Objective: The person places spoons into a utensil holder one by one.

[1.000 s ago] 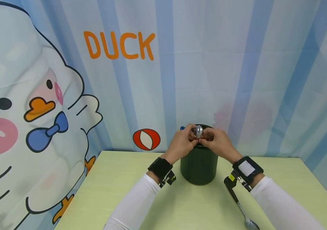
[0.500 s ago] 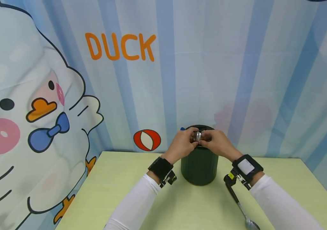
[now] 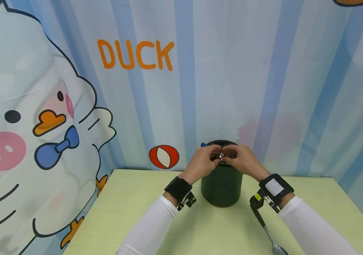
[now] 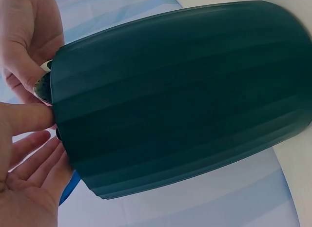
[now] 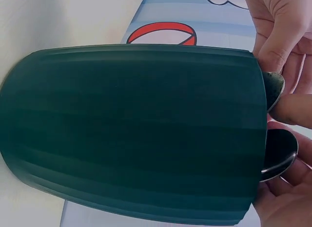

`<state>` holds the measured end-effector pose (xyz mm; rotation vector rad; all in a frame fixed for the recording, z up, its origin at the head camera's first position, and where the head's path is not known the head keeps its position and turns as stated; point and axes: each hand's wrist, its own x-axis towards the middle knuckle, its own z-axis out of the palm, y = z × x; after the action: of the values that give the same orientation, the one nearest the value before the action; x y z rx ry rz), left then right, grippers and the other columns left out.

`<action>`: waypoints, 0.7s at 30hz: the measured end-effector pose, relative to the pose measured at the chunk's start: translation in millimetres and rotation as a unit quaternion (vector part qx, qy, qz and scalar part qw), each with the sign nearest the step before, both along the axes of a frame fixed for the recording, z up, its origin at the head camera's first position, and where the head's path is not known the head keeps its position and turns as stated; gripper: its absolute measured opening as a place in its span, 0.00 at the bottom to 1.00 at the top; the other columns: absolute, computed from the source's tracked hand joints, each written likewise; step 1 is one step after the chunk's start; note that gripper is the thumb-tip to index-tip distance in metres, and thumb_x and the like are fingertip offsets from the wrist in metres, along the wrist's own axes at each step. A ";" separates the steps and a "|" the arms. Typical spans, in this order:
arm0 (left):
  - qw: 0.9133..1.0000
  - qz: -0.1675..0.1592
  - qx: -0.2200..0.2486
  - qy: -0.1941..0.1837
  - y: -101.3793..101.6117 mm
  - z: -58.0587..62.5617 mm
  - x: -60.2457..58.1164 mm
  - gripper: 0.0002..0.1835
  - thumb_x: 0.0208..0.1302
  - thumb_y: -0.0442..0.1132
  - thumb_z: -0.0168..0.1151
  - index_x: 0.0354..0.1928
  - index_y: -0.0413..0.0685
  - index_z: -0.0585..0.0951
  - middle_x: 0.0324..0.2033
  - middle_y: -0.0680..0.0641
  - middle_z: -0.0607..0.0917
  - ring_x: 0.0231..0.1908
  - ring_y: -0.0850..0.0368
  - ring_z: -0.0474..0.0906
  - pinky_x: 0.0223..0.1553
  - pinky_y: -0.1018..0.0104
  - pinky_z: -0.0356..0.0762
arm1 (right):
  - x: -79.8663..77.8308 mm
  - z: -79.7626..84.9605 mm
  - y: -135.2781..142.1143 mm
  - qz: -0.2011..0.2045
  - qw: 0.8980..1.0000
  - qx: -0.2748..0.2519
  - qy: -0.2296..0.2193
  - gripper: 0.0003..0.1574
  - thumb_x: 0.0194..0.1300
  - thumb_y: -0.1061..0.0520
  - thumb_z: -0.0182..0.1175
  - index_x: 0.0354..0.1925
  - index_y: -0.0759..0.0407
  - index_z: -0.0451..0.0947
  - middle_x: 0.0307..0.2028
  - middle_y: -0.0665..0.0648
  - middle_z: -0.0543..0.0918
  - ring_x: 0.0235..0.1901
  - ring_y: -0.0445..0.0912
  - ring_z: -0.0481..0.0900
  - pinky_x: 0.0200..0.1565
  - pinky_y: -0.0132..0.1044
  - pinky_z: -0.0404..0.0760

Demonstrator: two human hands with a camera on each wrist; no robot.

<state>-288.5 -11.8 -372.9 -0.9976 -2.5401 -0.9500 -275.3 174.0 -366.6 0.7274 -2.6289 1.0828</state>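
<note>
A dark green ribbed container (image 3: 221,187) stands upright on the table, both hands at its mouth. My left hand (image 3: 202,161) and right hand (image 3: 242,158) meet over the near rim, thumbs toward me. Between their fingertips they pinch a shiny metal spoon (image 3: 221,157), only its bowl end showing above the rim. In the right wrist view this spoon's bowl lies between the two thumbs. A second spoon bowl (image 5: 282,151) sticks out of the mouth there, in front of my right fingers. The lower parts of both spoons are hidden inside the container.
Another spoon (image 3: 265,228) with a black handle lies on the pale yellow table (image 3: 213,230), right of the container and below my right wrist. Something blue (image 4: 69,188) pokes out by the rim on the left. A duck-print curtain (image 3: 216,88) hangs right behind the table.
The spoon between my fingertips has sunk from well above the rim down into the container's mouth. Both hands have come slightly lower with it. The spoon on the table has stayed put.
</note>
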 end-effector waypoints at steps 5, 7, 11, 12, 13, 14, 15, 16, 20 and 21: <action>0.999 -0.005 0.006 0.041 -2.3 -0.2 0.7 0.23 0.60 0.36 0.62 0.58 0.48 0.72 0.49 0.46 0.78 0.46 0.58 0.75 0.44 0.74 0.74 | 3.3 0.0 4.6 -0.002 0.999 -0.032 0.032 0.19 0.64 0.56 0.58 0.54 0.58 0.73 0.46 0.60 0.79 0.42 0.50 0.78 0.42 0.47 0.80; 0.998 -0.016 0.019 0.060 -2.7 0.4 1.2 0.23 0.62 0.37 0.60 0.59 0.48 0.71 0.51 0.46 0.77 0.46 0.56 0.75 0.44 0.73 0.74 | 6.9 1.1 7.6 -0.007 0.998 -0.049 0.046 0.22 0.65 0.53 0.57 0.56 0.56 0.71 0.49 0.61 0.77 0.43 0.51 0.77 0.42 0.49 0.80; 0.992 -0.033 0.044 0.110 -1.7 6.0 5.6 0.25 0.65 0.44 0.56 0.63 0.52 0.67 0.56 0.47 0.73 0.52 0.56 0.70 0.50 0.66 0.73 | 15.3 5.7 12.7 -0.028 0.991 -0.052 0.118 0.33 0.64 0.45 0.58 0.64 0.48 0.62 0.62 0.59 0.66 0.56 0.56 0.67 0.50 0.60 0.71; 0.991 -0.037 0.044 0.123 -1.3 7.9 7.6 0.26 0.65 0.46 0.55 0.64 0.53 0.65 0.58 0.47 0.72 0.55 0.57 0.68 0.52 0.64 0.72 | 17.2 7.5 13.8 -0.034 0.989 -0.048 0.133 0.36 0.63 0.44 0.58 0.66 0.45 0.59 0.65 0.58 0.62 0.60 0.56 0.62 0.52 0.64 0.67; 0.989 -0.042 0.041 0.139 -0.4 10.1 9.5 0.28 0.64 0.47 0.55 0.66 0.54 0.63 0.60 0.47 0.70 0.58 0.57 0.64 0.55 0.62 0.70 | 19.6 9.7 14.6 -0.040 0.987 -0.042 0.149 0.39 0.62 0.43 0.58 0.68 0.43 0.56 0.67 0.57 0.57 0.64 0.55 0.55 0.54 0.67 0.63; 0.987 -0.047 0.033 0.153 0.8 12.6 12.1 0.30 0.64 0.49 0.55 0.67 0.55 0.61 0.62 0.48 0.67 0.61 0.57 0.60 0.57 0.59 0.67 | 22.0 11.7 15.5 -0.044 0.985 -0.034 0.162 0.42 0.61 0.42 0.59 0.69 0.42 0.53 0.69 0.56 0.52 0.66 0.55 0.48 0.55 0.70 0.58; 0.984 -0.054 0.023 0.167 2.4 14.7 14.5 0.33 0.63 0.51 0.56 0.68 0.55 0.58 0.65 0.48 0.63 0.63 0.56 0.56 0.61 0.57 0.62 | 25.0 13.6 16.6 -0.047 0.984 -0.026 0.168 0.45 0.61 0.42 0.59 0.70 0.42 0.49 0.70 0.55 0.48 0.68 0.53 0.41 0.56 0.72 0.53; 0.982 -0.063 0.011 0.177 4.2 16.5 17.3 0.37 0.61 0.52 0.58 0.69 0.54 0.55 0.67 0.47 0.59 0.65 0.55 0.51 0.63 0.55 0.58 | 28.5 15.5 17.7 -0.050 0.984 -0.021 0.169 0.47 0.60 0.42 0.59 0.71 0.41 0.46 0.71 0.54 0.44 0.68 0.52 0.37 0.56 0.73 0.50; 0.973 -0.103 -0.038 0.202 14.3 19.2 28.5 0.52 0.53 0.58 0.64 0.72 0.53 0.44 0.71 0.47 0.43 0.68 0.51 0.36 0.67 0.48 0.40 | 46.4 17.6 23.9 -0.057 0.984 -0.008 0.169 0.53 0.60 0.42 0.59 0.72 0.42 0.38 0.71 0.53 0.36 0.68 0.52 0.30 0.56 0.75 0.43; 0.971 -0.111 -0.049 0.207 17.3 18.5 31.8 0.55 0.51 0.60 0.65 0.72 0.53 0.42 0.71 0.47 0.40 0.68 0.50 0.34 0.67 0.46 0.37 | 51.9 16.7 26.1 -0.061 0.984 -0.003 0.170 0.54 0.59 0.42 0.60 0.72 0.42 0.37 0.71 0.53 0.35 0.68 0.53 0.29 0.57 0.75 0.42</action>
<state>-256.7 5.6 -354.4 -1.3708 -2.1753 -0.5905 -223.4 200.1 -350.0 0.6718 -2.3447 0.8473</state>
